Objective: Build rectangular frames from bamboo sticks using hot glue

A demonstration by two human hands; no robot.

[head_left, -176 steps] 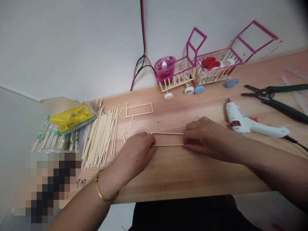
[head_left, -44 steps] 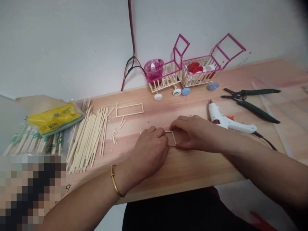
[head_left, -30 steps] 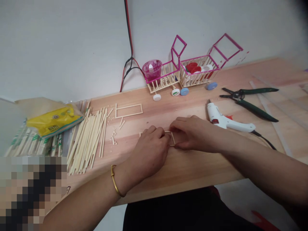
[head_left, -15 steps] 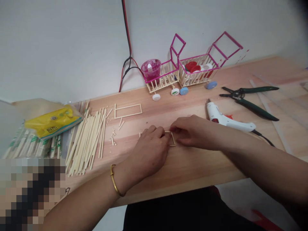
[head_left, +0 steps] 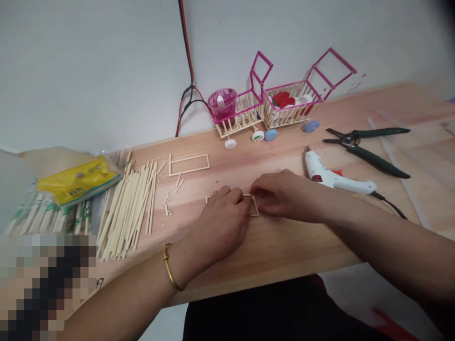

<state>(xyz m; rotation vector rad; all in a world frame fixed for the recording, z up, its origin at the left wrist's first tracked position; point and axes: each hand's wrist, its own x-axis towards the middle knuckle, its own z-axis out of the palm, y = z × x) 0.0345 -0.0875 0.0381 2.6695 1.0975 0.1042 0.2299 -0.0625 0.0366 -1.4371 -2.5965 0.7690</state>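
A small rectangular frame of thin wooden sticks (head_left: pixel 255 206) lies flat on the table in front of me. My left hand (head_left: pixel 220 220) covers most of it, with bent fingers gripping its sticks from above; a gold bangle circles that wrist. At the frame's far right corner, my right hand (head_left: pixel 277 193) has its thumb and fingers pinched together on the stick end. The fingertips of both hands are partly hidden. Beyond them lies a second stick frame (head_left: pixel 190 169), with one end stick jutting past the corner.
Loose sticks (head_left: pixel 130 208) lie left, beside packaged chopsticks (head_left: pixel 53 208) and a yellow packet (head_left: pixel 80 180). Two stick carts (head_left: pixel 241 121) with bottle-cap wheels stand by the wall, one holding a pink-stained cup (head_left: pixel 222 104). To the right are a white glue gun (head_left: pixel 322 173) and green-handled pliers (head_left: pixel 377 163).
Both hands keep their hold on the frame with hardly any movement. The view has shifted very slightly.
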